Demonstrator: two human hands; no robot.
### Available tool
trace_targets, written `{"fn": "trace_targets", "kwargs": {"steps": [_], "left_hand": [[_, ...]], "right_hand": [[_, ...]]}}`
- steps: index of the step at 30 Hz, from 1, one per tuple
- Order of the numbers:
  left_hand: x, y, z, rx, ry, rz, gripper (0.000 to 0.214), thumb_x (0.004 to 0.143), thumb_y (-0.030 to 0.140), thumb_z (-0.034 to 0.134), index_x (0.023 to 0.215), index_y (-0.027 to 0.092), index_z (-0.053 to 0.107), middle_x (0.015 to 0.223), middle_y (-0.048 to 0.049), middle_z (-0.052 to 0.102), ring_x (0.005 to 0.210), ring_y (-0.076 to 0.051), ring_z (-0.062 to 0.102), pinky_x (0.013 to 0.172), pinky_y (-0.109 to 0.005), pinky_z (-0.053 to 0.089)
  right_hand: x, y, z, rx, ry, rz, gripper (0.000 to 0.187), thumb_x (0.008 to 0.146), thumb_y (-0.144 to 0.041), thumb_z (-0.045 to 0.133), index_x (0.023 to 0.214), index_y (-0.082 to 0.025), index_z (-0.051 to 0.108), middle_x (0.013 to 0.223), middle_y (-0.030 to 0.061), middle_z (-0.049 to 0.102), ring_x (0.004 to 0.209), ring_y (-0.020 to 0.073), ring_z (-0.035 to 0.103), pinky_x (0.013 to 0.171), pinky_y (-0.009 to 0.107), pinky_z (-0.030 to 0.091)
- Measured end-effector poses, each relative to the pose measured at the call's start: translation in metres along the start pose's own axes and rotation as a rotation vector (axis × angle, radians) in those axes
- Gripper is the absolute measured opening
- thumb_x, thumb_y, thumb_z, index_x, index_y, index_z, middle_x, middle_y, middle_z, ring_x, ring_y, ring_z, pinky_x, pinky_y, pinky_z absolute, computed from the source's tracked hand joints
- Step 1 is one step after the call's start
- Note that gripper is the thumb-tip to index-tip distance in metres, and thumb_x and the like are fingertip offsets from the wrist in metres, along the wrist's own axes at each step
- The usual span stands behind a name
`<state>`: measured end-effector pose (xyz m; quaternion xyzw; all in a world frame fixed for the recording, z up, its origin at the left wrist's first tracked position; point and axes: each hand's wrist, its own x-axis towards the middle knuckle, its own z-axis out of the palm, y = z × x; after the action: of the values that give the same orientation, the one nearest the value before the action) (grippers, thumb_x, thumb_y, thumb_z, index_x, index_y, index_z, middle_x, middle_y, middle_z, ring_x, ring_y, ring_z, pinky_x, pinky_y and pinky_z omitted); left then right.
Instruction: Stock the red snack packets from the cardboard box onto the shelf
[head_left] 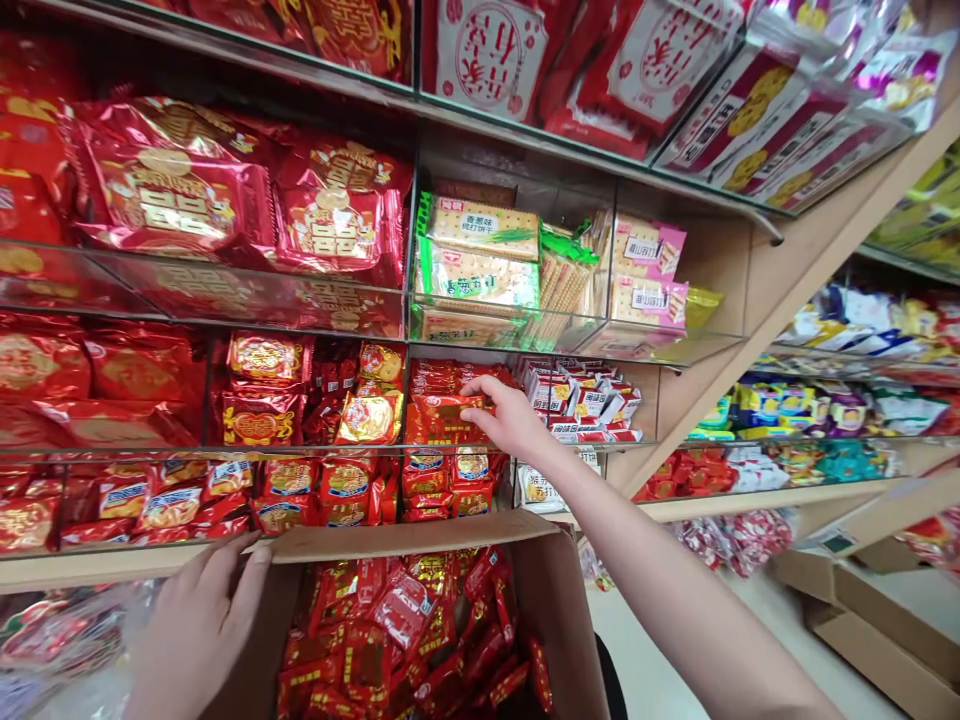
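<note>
Glossy red packets (367, 645) with gold printing lie heaped at all angles inside an open cardboard box (555, 610), between its left and right walls and below its far flap (405, 538). My left hand (202, 615) is at the left corner of that flap, thumb and fingers a little spread, though I cannot tell whether it grips the cardboard. Well apart from it, my right hand (502, 415) reaches above the front edge of a clear-fronted shelf (649, 405), fingertips at the right end of another shiny red packet (439, 412), clamped on it or not, I cannot tell.
</note>
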<state>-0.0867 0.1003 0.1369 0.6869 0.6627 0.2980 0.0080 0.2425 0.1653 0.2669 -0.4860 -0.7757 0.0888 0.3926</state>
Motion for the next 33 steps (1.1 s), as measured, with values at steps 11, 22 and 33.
{"fn": "trace_targets", "kwargs": {"steps": [11, 22, 33], "left_hand": [[-0.002, -0.006, 0.004, 0.158, -0.028, 0.034, 0.036, 0.08, 0.041, 0.031, 0.095, 0.016, 0.053, 0.097, -0.0119, 0.064, 0.095, -0.027, 0.054, 0.085, -0.039, 0.037], [-0.002, 0.0, -0.002, 0.19, -0.09, -0.01, 0.033, 0.081, 0.038, 0.033, 0.096, 0.015, 0.052, 0.099, -0.0124, 0.063, 0.097, -0.027, 0.054, 0.085, -0.037, 0.038], [0.0, 0.001, -0.003, 0.152, -0.077, 0.004, 0.034, 0.081, 0.037, 0.032, 0.096, 0.015, 0.053, 0.098, -0.0125, 0.064, 0.096, -0.027, 0.055, 0.084, -0.037, 0.039]], "right_hand": [[0.018, 0.014, 0.02, -0.335, -0.164, 0.043, 0.011, 0.077, -0.023, 0.057, 0.084, -0.019, 0.064, 0.085, 0.0042, 0.065, 0.087, 0.0199, 0.05, 0.076, 0.035, 0.035], [0.02, 0.02, 0.034, -0.398, -0.269, -0.125, 0.03, 0.083, -0.02, 0.048, 0.112, -0.019, 0.055, 0.103, 0.0067, 0.063, 0.094, 0.0202, 0.055, 0.082, 0.035, 0.038], [-0.079, -0.049, 0.041, -0.237, -0.169, -0.49, 0.023, 0.084, -0.024, 0.037, 0.087, -0.02, 0.06, 0.083, 0.0026, 0.062, 0.08, 0.0145, 0.051, 0.079, 0.03, 0.039]]}}
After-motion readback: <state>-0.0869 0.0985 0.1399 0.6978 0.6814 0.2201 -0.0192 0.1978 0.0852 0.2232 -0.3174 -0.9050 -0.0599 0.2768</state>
